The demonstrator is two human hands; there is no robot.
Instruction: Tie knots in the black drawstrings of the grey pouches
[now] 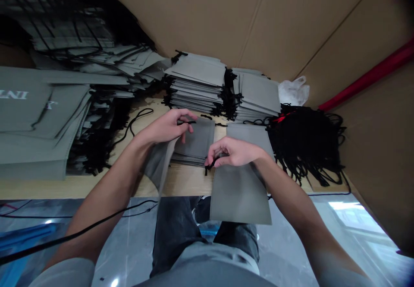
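Grey shirt cloth lies nearest; our right hand pinches thin black cord, our looser left hand apparently another. One flat grey fabric pouch lies near right. Cord-handling seems underway; next calls for steadiness.

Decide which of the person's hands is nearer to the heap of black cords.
Right. The right hand is left of the heap of black cords in the picture, apart from it; the left hand is farther left.
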